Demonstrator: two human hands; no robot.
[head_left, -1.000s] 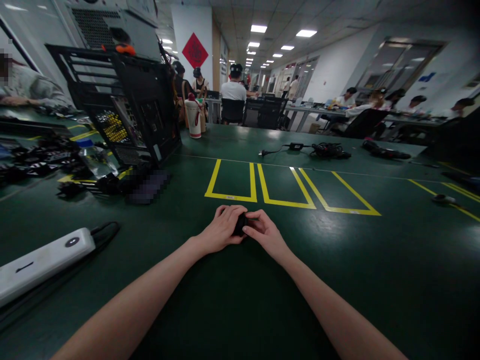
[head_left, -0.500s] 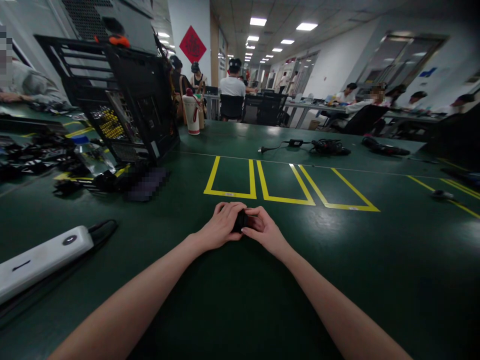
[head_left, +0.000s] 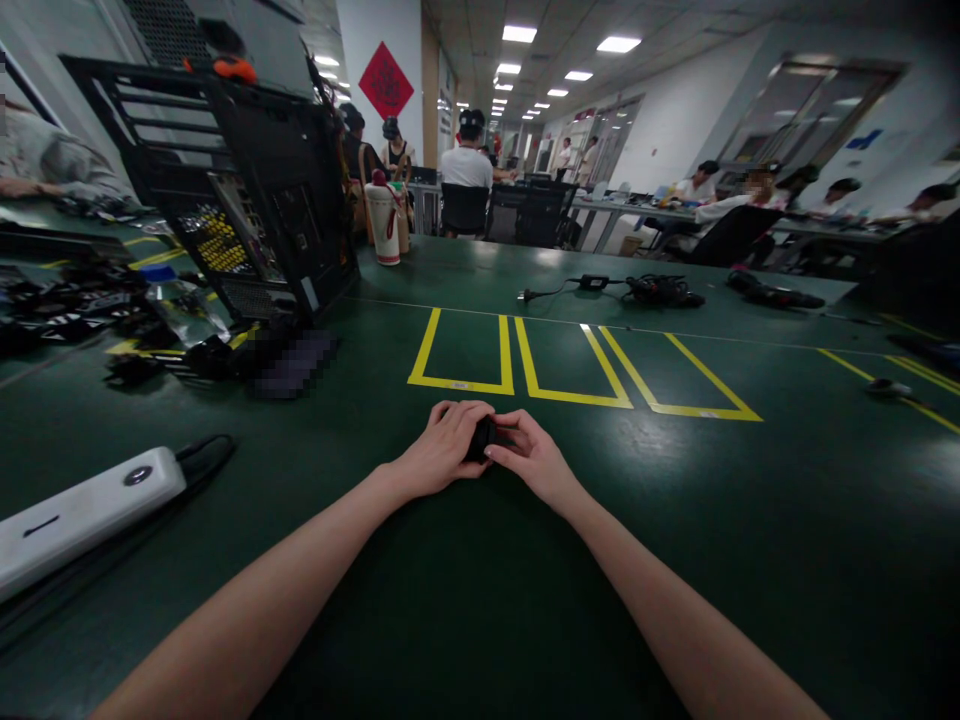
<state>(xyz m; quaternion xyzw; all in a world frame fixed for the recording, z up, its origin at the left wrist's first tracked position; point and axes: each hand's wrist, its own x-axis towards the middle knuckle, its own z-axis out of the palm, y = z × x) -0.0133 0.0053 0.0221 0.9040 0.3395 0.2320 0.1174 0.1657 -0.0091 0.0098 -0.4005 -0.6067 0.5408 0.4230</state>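
Both my hands meet on the green table [head_left: 750,520] just in front of the yellow taped boxes [head_left: 525,375]. My left hand [head_left: 442,450] curls its fingers over a small black object [head_left: 482,438]. My right hand [head_left: 532,462] grips the same black object from the right, fingers closed. Most of the object is hidden between the hands, so I cannot make out what it is.
A white power strip [head_left: 82,510] lies at the near left. A black open computer case [head_left: 247,190] stands at the back left among dark parts and cables. A white flask [head_left: 386,225] and a black adapter with cables [head_left: 645,290] lie farther back. People sit at distant tables.
The hands stay together on the black object with only slight finger shifts. The view has drifted a little.
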